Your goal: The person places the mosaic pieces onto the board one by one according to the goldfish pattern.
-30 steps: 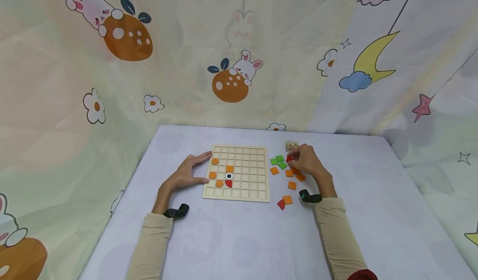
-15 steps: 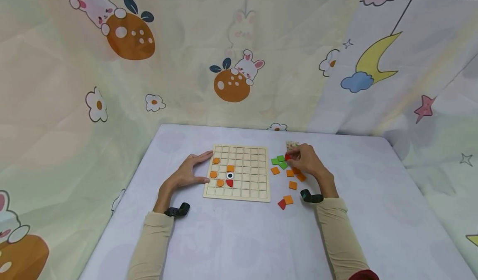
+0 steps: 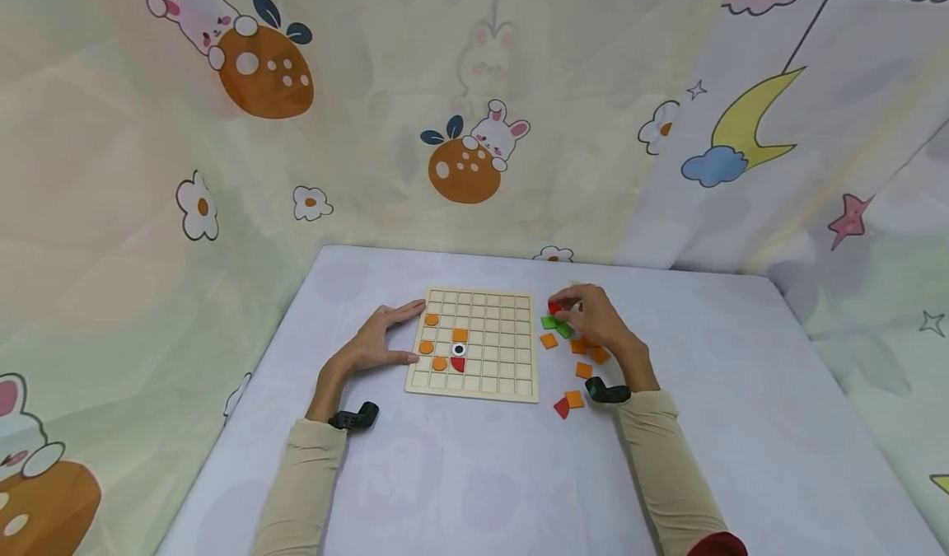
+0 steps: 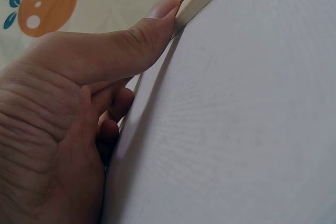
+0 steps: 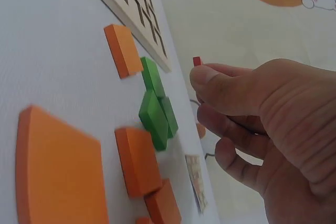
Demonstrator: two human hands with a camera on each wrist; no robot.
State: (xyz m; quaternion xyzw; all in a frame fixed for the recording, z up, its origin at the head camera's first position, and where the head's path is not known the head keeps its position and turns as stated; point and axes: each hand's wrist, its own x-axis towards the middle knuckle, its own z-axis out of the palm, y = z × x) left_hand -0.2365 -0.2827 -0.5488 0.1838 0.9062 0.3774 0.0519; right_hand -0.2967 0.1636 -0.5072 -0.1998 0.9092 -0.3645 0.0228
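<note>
A wooden grid board [image 3: 498,342] lies on the table, carrying several orange round pieces [image 3: 432,320], an orange square tile [image 3: 460,335], a white eye piece [image 3: 459,349] and a red quarter-round tile [image 3: 458,365]. My left hand [image 3: 371,344] touches its left edge, thumb and fingers spread. In the left wrist view the thumb [image 4: 131,48] rests at the board's edge. My right hand [image 3: 593,313] pinches a red tile [image 3: 554,308] between thumb and fingertips, above the green tiles [image 3: 564,330]. The fingers cover most of this tile in the right wrist view.
Several orange square tiles [image 3: 584,370] lie loose right of the board. Nearer me, another red tile [image 3: 561,408] touches an orange one [image 3: 574,399]. A small printed pattern card [image 5: 196,179] lies behind the right hand, and a patterned cloth hangs beyond the table.
My right hand has moved left with the red tile, from beside the green tiles to over them, toward the board. My left hand stays at the board's edge.
</note>
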